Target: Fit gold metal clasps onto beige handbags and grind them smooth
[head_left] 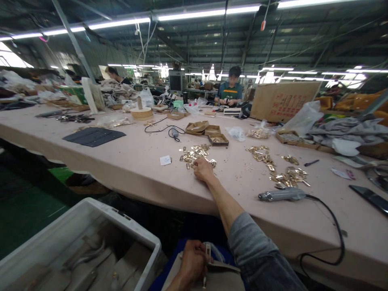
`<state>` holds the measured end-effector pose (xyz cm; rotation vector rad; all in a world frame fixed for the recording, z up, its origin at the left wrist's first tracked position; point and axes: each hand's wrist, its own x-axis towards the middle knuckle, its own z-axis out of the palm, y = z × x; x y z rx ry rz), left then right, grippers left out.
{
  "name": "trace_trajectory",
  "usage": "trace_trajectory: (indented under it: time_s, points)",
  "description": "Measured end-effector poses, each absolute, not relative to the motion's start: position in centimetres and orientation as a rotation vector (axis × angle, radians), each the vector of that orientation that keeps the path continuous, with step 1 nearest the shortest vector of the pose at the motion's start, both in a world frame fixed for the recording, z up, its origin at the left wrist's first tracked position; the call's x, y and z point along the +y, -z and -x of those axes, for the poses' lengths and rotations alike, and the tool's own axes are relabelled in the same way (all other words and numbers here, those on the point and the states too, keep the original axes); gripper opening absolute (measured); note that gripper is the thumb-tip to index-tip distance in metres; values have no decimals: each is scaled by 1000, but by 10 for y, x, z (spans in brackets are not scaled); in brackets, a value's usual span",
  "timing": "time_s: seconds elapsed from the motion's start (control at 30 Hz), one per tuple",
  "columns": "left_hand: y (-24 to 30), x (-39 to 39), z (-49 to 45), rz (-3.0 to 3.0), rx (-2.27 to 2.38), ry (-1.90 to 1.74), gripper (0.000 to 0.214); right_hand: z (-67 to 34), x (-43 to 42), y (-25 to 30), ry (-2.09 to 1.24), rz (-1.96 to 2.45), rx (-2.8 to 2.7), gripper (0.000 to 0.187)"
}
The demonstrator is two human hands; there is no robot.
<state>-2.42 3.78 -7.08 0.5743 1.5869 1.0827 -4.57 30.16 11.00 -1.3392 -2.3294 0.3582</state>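
Note:
My right hand (203, 169) reaches out over the pink table (127, 161), fingers curled down onto the near edge of a pile of small gold metal fittings (196, 153). What the fingertips pinch is hidden. Down in my lap, my left hand (192, 262) is closed on a beige bag piece (212, 279) with a pale strap and a metal fitting (209, 251) at its top. A second scatter of gold fittings (279, 167) lies to the right of my arm.
A grey corded power tool (281, 195) lies near the front edge, right of my arm. Small cardboard trays (209, 131), a black mat (93, 136), a cardboard box (283, 101) and plastic bags are farther back. A white bin (91, 242) stands at lower left. Across the table, a person (232, 91) works.

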Motion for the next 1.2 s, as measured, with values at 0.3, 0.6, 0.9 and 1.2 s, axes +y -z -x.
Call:
trace_trajectory:
  time_s: [0.3, 0.6, 0.9, 1.2]
  points:
    - [73, 36, 24, -540, 1564, -1130, 22, 41, 296, -113, -398, 1276, -2268, 9]
    - [67, 39, 24, -498, 1573, -1165, 17, 5, 247, -135, -553, 777, -1761, 21]
    - [54, 39, 32, -465, 1471, -1119, 14, -115, 112, -41, -1191, 900, -1500, 26]
    - [59, 43, 31, -469, 1471, -1091, 17, -124, 88, 50, -1320, 1130, -1580, 44]
